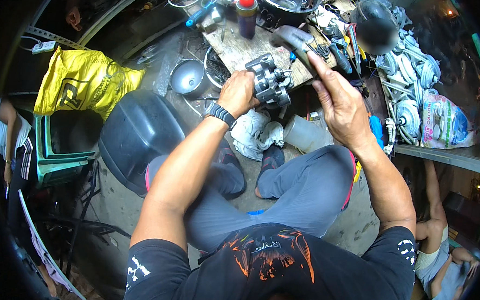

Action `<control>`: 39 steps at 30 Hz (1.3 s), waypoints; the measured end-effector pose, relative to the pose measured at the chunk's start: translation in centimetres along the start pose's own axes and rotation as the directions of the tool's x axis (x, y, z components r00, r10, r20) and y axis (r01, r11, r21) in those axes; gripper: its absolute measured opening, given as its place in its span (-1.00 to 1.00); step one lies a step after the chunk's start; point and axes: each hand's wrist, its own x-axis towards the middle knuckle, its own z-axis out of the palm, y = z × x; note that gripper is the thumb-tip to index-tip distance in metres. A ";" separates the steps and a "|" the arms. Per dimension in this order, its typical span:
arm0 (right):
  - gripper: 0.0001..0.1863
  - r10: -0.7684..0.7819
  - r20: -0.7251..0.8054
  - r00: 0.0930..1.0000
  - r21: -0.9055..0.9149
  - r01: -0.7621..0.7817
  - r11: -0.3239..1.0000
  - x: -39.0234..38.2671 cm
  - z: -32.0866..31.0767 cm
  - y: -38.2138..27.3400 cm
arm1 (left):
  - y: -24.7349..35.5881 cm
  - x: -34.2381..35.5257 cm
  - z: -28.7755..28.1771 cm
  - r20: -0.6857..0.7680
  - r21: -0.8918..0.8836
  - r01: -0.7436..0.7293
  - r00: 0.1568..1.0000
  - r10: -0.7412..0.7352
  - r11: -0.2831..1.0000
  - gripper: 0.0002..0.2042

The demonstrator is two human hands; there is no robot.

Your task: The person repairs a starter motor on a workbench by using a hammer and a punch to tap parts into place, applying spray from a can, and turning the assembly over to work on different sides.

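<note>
My left hand (239, 93) is closed around a dark grey cast-metal machine part (269, 80) with several lobes, held up at the near edge of a worn wooden board (223, 48). To its right, my right hand (342, 106) is raised with the fingers bent round a dark tool (291, 37). Motion blurs that tool, so its kind cannot be made out; its far end is over the board, apart from the metal part. A bottle of dark liquid with a red cap (246, 15) stands on the board. Below the metal part lies a white rag (255, 133).
A grey bowl (188, 76), black plastic case (137, 139) and yellow bag (83, 82) are at left. A translucent container (306, 134) lies near my feet. Hand tools (340, 56) crowd the right; pale motor-like parts (412, 66) fill a shelf. People (448, 269) are at both edges.
</note>
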 end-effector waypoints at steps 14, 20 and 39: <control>-0.42 0.122 0.219 0.968 -0.146 -0.091 0.985 -2.5 2.4 5.0 | 0.7 0.3 0.0 0.002 0.000 -0.015 1.000 0.015 1.000 -0.41; -0.40 0.015 0.006 1.000 -0.020 -0.015 1.000 -1.0 0.2 0.7 | 0.4 -0.2 0.6 -0.060 0.018 -0.035 0.998 0.036 0.999 -0.51; -0.48 -0.005 -0.032 0.999 -0.005 0.005 1.000 -0.8 0.0 1.5 | 1.1 0.3 -0.2 -0.016 -0.009 0.000 1.000 0.000 1.000 -0.52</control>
